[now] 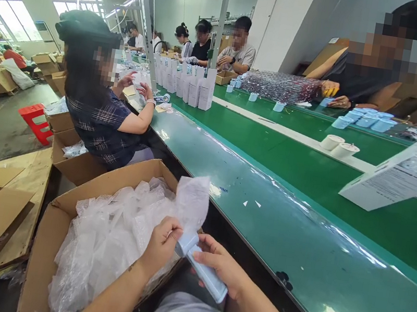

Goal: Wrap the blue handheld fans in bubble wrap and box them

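My right hand (220, 266) is wrapped round the handle of a light blue plastic device (207, 276), which has a long flat body and a wider head. The device is tilted, its head pointing up and left. At that head, a translucent bubble bag (192, 201) stands upward; whether the head is inside its mouth I cannot tell. My left hand (163, 244) pinches the bag's lower edge beside the head. Below and left of my hands, an open cardboard box (47, 236) holds a heap of similar bubble bags (111, 241).
A green conveyor belt (272, 155) runs beyond the bench edge (248, 204). On it stand white boxes (206, 92), a tilted white box (383, 178) and blue parts (367, 119). A co-worker (94, 101) sits at left; another person (363, 80) works across the belt.
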Demonstrator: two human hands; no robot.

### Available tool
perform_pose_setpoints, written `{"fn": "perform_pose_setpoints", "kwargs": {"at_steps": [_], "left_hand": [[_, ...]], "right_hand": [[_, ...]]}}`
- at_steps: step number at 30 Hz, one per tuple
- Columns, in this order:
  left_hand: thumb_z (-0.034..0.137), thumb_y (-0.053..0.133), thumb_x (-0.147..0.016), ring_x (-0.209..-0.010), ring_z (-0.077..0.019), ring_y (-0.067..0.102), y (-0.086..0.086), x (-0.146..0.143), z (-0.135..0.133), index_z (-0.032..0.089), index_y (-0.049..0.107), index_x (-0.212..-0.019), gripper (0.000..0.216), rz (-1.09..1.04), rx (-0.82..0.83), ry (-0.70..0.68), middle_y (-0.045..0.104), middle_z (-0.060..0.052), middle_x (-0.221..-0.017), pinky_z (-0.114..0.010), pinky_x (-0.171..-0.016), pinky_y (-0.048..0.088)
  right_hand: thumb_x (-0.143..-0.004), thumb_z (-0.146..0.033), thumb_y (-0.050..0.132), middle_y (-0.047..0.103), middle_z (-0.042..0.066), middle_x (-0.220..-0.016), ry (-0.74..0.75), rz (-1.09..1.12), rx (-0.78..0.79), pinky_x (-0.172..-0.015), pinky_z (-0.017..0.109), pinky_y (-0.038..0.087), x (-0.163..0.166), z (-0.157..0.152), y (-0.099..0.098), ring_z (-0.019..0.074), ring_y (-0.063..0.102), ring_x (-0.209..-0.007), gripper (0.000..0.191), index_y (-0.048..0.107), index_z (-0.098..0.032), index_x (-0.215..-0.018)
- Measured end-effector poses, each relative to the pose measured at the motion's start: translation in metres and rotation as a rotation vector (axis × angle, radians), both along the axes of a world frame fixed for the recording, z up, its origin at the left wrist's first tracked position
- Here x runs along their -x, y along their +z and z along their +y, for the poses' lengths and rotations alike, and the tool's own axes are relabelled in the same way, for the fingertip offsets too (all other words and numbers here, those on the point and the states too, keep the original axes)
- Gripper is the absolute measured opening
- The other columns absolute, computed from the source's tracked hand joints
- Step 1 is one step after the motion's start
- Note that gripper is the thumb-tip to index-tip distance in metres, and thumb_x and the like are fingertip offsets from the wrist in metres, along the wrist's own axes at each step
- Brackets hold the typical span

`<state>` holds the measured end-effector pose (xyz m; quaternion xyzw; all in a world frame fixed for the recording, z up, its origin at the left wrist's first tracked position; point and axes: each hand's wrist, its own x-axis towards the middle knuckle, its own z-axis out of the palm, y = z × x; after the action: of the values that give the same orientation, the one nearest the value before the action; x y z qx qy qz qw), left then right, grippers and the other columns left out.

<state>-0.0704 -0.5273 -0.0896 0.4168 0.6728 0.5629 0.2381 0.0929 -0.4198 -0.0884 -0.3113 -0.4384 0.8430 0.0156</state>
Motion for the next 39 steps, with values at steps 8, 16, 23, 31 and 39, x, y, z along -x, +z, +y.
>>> {"fn": "perform_pose_setpoints", "kwargs": {"at_steps": [8,16,23,31,39], "left_hand": [[0.015,0.039,-0.091,-0.075,-0.019,0.053,0.009,-0.009,-0.014,0.021,0.054,-0.08,0.02,0.591,-0.065,-0.29,0.058,-0.006,-0.076,-0.032,-0.068,0.044],[0.016,0.037,-0.094,-0.076,-0.02,0.053,0.007,-0.035,-0.005,0.021,0.054,-0.084,0.02,0.733,-0.049,-0.073,0.058,-0.006,-0.078,-0.034,-0.069,0.044],[0.033,0.056,-0.091,-0.094,-0.0227,0.055,-0.008,-0.034,-0.009,0.018,0.051,-0.11,0.025,0.691,0.033,-0.143,0.058,-0.01,-0.1,-0.04,-0.081,0.051],[0.018,0.047,-0.091,-0.1,-0.0257,0.061,-0.024,-0.031,-0.012,0.015,0.053,-0.124,0.034,0.877,0.095,-0.204,0.06,-0.016,-0.11,-0.04,-0.083,0.055],[0.015,0.059,-0.085,-0.077,-0.0143,0.062,0.022,-0.015,0.0,0.019,0.068,-0.089,0.011,0.268,0.029,-0.067,0.066,-0.004,-0.086,-0.026,-0.068,0.052]], "right_hand": [[-0.069,-0.031,0.076,0.065,0.001,-0.08,-0.189,0.064,0.114,-0.042,0.025,0.052,-0.006,-0.003,0.005,0.0169,0.065,-0.059,0.045,0.05,-0.021,-0.104],[-0.072,-0.027,0.074,0.064,0.0,-0.076,-0.184,0.081,0.317,-0.042,0.02,0.051,-0.011,-0.004,0.006,0.0141,0.064,-0.058,0.039,0.05,-0.021,-0.102],[-0.078,-0.021,0.067,0.063,0.001,-0.07,-0.348,-0.025,0.319,-0.045,0.025,0.055,-0.009,-0.008,-0.004,0.0135,0.062,-0.056,0.021,0.046,-0.02,-0.079],[-0.087,-0.022,0.055,0.06,0.0,-0.061,-0.41,-0.178,0.23,-0.046,0.027,0.053,0.002,-0.011,0.0,0.0147,0.061,-0.052,0.016,0.044,-0.021,-0.076],[-0.08,-0.031,0.062,0.047,-0.006,-0.053,-0.184,-0.155,-0.145,-0.04,0.019,0.035,-0.013,0.01,0.029,0.0083,0.044,-0.045,0.024,0.046,-0.021,-0.065]]}}
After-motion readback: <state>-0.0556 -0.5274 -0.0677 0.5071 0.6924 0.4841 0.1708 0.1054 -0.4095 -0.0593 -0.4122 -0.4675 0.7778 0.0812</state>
